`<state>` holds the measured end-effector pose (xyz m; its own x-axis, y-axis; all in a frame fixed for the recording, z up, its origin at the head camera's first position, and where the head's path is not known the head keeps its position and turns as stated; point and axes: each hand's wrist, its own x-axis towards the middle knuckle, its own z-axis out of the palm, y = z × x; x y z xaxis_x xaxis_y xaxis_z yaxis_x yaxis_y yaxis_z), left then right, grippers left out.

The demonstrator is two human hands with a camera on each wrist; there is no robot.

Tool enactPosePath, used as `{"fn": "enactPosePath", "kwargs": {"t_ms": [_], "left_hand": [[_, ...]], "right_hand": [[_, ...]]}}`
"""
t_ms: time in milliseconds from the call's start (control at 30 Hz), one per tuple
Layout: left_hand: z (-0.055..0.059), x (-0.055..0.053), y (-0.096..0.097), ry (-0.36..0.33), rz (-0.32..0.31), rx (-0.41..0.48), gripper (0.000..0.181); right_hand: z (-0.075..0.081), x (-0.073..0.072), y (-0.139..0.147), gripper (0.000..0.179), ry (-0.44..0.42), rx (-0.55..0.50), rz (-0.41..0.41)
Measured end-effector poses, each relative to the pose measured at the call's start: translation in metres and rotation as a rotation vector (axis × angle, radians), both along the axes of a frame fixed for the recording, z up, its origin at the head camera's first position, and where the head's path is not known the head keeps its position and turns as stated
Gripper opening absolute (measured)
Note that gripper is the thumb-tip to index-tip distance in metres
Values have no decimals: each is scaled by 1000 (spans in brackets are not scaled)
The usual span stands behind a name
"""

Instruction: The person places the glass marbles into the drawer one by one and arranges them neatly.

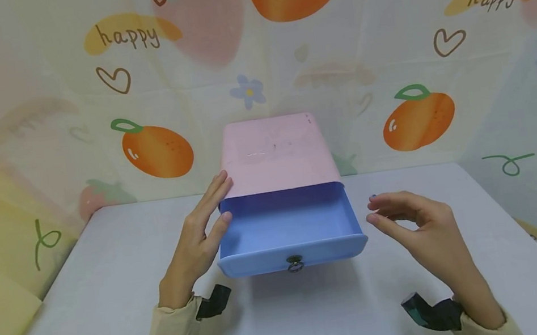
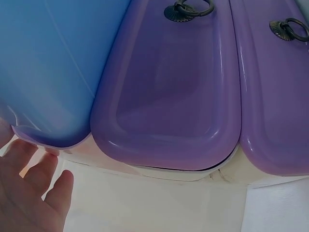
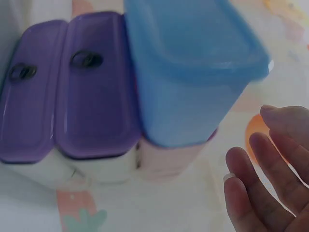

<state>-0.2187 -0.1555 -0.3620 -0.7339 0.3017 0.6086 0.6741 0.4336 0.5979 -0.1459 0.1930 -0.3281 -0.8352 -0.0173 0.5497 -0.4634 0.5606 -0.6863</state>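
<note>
A small cabinet with a pink top (image 1: pixel 274 152) has its blue top drawer (image 1: pixel 289 222) pulled out toward me. On the drawer's front hangs a dark metal ring pull (image 1: pixel 294 263). My left hand (image 1: pixel 196 240) rests along the cabinet's left side, fingers near the pink edge and thumb by the drawer's side wall. My right hand (image 1: pixel 418 226) hovers to the right of the drawer, apart from it. Its fingers (image 3: pixel 263 193) are loosely bent, and I see nothing held between them in the right wrist view. The drawer's inside shows only bare blue plastic.
Below the blue drawer, the wrist views show two closed purple drawers (image 2: pixel 174 87) with dark ring pulls. The cabinet stands on a white table (image 1: pixel 112 304). Behind the table hangs a printed cloth (image 1: pixel 337 66) with oranges, hearts and "happy" lettering.
</note>
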Motion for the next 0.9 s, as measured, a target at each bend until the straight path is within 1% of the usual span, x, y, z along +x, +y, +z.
{"fn": "enactPosePath", "kwargs": {"t_ms": [200, 333, 467, 567, 700, 900], "left_hand": [[0, 0, 0, -1, 6, -1, 56], [1, 0, 1, 1, 5, 1, 55], [0, 0, 0, 1, 5, 1, 55], [0, 0, 0, 3, 4, 1, 55], [0, 0, 0, 8, 0, 4, 56], [-1, -1, 0, 10, -5, 9, 55]], "right_hand": [[-13, -15, 7, 26, -19, -33, 11], [-21, -23, 10, 25, -40, -29, -4], [-28, -28, 11, 26, -65, -16, -28], [-32, -31, 12, 27, -82, -28, -38], [-36, -34, 13, 27, -89, -49, -42], [-44, -41, 15, 29, -103, -45, -66]]}}
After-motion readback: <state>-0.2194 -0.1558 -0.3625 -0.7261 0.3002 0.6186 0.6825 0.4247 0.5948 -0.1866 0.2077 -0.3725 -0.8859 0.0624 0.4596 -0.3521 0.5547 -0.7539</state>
